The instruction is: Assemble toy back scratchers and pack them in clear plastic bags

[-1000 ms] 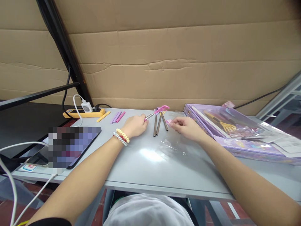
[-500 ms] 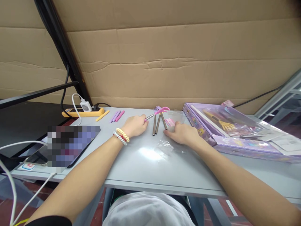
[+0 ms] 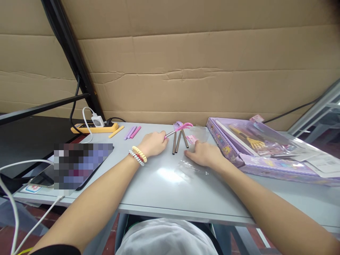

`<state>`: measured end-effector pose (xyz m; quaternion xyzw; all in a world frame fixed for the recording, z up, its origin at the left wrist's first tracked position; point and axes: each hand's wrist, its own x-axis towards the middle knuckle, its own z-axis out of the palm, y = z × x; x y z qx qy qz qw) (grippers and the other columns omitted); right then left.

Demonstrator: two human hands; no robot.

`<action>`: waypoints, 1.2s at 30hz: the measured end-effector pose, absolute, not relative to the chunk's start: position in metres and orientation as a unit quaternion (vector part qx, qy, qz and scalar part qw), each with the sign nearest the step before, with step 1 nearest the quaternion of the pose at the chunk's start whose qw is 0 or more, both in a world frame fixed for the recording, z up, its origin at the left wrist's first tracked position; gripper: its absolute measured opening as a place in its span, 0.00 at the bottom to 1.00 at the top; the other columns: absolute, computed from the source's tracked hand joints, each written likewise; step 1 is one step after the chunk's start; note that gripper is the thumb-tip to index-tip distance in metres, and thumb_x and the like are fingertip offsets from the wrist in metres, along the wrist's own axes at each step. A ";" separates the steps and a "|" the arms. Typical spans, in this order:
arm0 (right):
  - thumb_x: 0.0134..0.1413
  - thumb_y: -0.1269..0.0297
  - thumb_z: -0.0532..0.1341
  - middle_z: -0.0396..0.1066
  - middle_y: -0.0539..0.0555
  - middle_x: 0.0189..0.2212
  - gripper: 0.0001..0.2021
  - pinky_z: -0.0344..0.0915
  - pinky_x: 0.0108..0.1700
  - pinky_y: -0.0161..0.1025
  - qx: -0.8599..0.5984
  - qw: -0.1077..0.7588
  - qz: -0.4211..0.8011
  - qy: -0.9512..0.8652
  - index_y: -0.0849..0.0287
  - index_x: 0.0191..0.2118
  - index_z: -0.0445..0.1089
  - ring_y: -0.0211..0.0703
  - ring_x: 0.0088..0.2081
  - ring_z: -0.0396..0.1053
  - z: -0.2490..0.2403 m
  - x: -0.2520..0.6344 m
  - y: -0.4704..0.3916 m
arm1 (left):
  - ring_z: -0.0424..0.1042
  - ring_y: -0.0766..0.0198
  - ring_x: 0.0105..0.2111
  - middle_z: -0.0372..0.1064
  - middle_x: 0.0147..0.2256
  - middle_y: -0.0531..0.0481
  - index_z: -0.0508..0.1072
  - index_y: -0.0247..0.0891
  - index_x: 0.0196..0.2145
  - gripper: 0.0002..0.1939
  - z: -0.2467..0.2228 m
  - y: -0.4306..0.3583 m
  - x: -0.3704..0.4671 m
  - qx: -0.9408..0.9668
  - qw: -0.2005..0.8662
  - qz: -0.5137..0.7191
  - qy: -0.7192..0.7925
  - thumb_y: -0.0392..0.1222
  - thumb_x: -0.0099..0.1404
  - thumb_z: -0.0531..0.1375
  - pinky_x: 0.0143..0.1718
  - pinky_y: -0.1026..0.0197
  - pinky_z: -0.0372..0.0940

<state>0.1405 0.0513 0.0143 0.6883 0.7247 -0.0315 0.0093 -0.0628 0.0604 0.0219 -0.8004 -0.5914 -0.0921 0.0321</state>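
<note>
My left hand (image 3: 154, 143) is closed around the handle end of a pink back scratcher (image 3: 183, 127). Its metal rod slants up to the right, and the claw head lies over several other rods. Those are more back scratchers (image 3: 177, 141), with bare metal ends towards me and purple claw heads at the far side. My right hand (image 3: 204, 154) rests low on a clear plastic bag (image 3: 200, 132) with a pink label (image 3: 191, 139). Its thumb stretches left near the rod ends, apart from the fingers, which are partly hidden.
Purple and pink tubes (image 3: 135, 132) and a yellow tube (image 3: 116, 131) lie at the back left. A yellow power strip (image 3: 113, 127) and a tablet (image 3: 82, 166) with cables are at the left. An open purple box (image 3: 225, 147) holding a bagged yellow claw (image 3: 255, 142) stands right.
The right hand has shifted slightly, its thumb no longer over the nearest rod end. The left hand keeps the pink back scratcher in almost the same place. The view has tilted a little.
</note>
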 end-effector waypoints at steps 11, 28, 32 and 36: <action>0.45 0.64 0.55 0.72 0.66 0.37 0.12 0.59 0.29 0.41 0.671 0.021 -0.042 0.740 0.63 0.36 0.70 0.56 0.37 0.71 0.022 0.148 0.053 | 0.72 0.53 0.34 0.72 0.32 0.44 0.65 0.39 0.37 0.15 0.024 0.058 -0.061 -0.798 0.024 -0.113 -0.591 0.47 0.68 0.43 0.32 0.57 0.60; 0.47 0.74 0.54 0.66 0.58 0.40 0.14 0.56 0.33 0.36 0.444 -0.068 -0.050 0.892 0.58 0.41 0.67 0.45 0.40 0.65 0.007 0.152 0.051 | 0.72 0.54 0.31 0.72 0.29 0.45 0.65 0.39 0.36 0.15 0.025 0.061 -0.064 -0.737 0.053 -0.193 -0.646 0.47 0.69 0.43 0.27 0.58 0.56; 0.47 0.71 0.55 0.65 0.58 0.38 0.09 0.59 0.39 0.38 0.427 -0.127 -0.035 0.895 0.60 0.37 0.67 0.47 0.40 0.64 0.007 0.152 0.052 | 0.72 0.54 0.31 0.72 0.29 0.46 0.64 0.40 0.35 0.15 0.026 0.061 -0.065 -0.741 0.050 -0.195 -0.641 0.47 0.69 0.43 0.27 0.58 0.56; 0.50 0.70 0.53 0.67 0.56 0.35 0.13 0.61 0.39 0.40 0.400 -0.224 -0.037 0.888 0.60 0.43 0.65 0.45 0.37 0.64 0.011 0.150 0.047 | 0.71 0.55 0.30 0.71 0.29 0.47 0.64 0.40 0.36 0.13 0.025 0.054 -0.059 -0.767 0.017 -0.208 -0.606 0.47 0.68 0.44 0.27 0.59 0.55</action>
